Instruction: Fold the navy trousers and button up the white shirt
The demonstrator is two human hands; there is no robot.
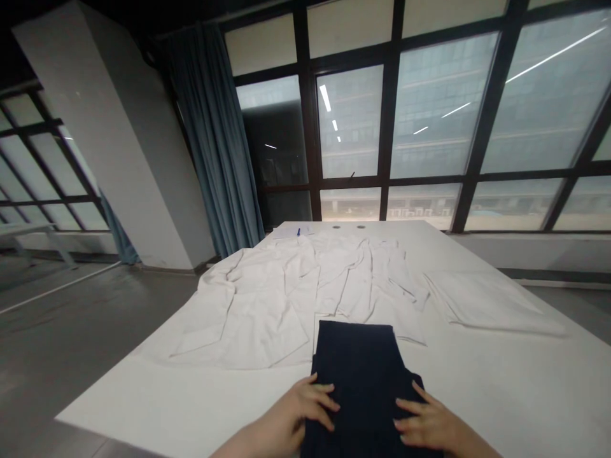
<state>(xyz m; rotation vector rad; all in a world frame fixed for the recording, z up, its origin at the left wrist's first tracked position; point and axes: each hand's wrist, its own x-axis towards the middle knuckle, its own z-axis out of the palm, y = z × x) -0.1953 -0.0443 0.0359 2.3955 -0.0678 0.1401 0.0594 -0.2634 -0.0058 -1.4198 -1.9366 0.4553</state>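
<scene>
Navy folded garment (358, 375) lay near the close edge of the white desk (482, 394), its far end overlapping the lower part of a wrinkled white coat (258, 305). Left hand (305, 407) and right hand (422, 420) rested on either side of it, each grip open wide and flat, with the fingers spread on the fabric and nothing pinched. A white cloth (491, 302) lay off to the right, and a sheet of paper (286, 232) with a blue pen (298, 232) sat at the desk's far end.
</scene>
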